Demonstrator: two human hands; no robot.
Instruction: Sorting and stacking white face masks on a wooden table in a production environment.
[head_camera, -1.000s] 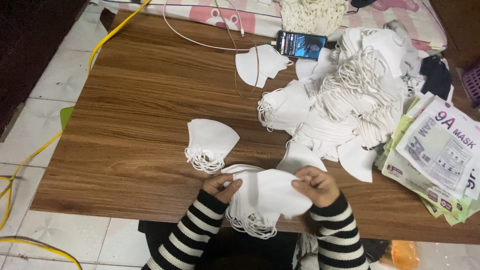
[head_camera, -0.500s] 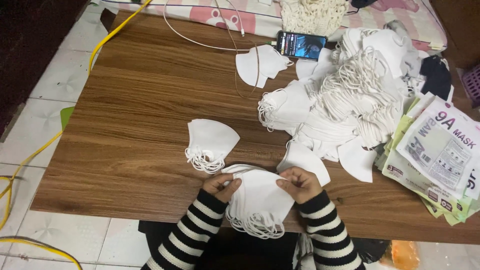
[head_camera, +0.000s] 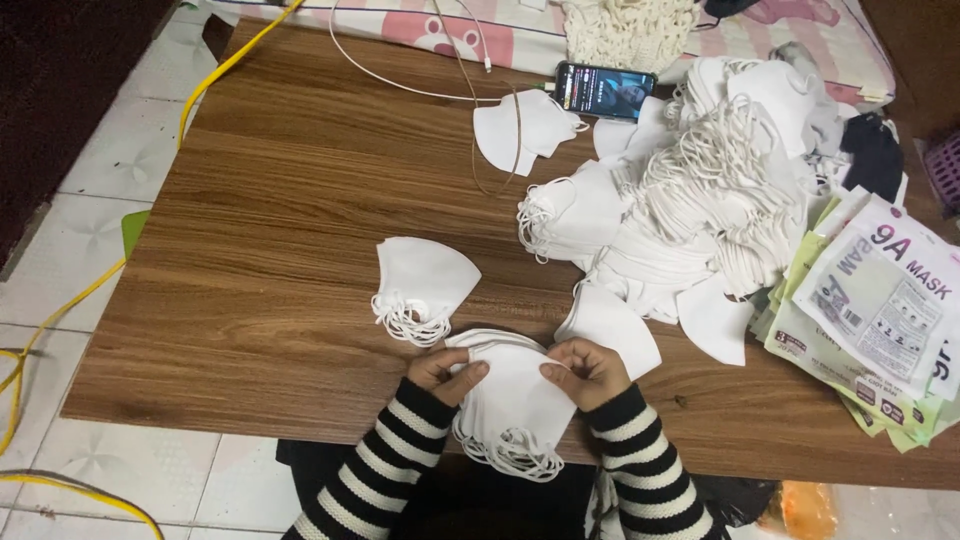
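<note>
Both hands pinch one stack of white folded masks (head_camera: 515, 400) at the near edge of the tabletop (head_camera: 300, 200). Left hand (head_camera: 445, 370) takes the stack's 9 o'clock side, thumb on top, fingers curled under. Right hand (head_camera: 585, 368) takes the 3 o'clock side, fingers pressed together on the top fold. Stack's ear loops hang off the tabletop edge at 6 o'clock, between striped sleeves (head_camera: 385, 470).

Small second pile of masks (head_camera: 420, 285) lies at 11 o'clock from the left hand, near but apart. Single mask (head_camera: 610, 325) sits just beside the right hand at 12 o'clock. Large loose heap of masks (head_camera: 700, 200) at 1 o'clock. Printed packets (head_camera: 880, 310) at 3 o'clock, far right. Phone (head_camera: 605, 90) at 12 o'clock, far edge, white cable (head_camera: 400, 85) running beside it. Yellow cord (head_camera: 60, 310) on the floor at 9 o'clock.
</note>
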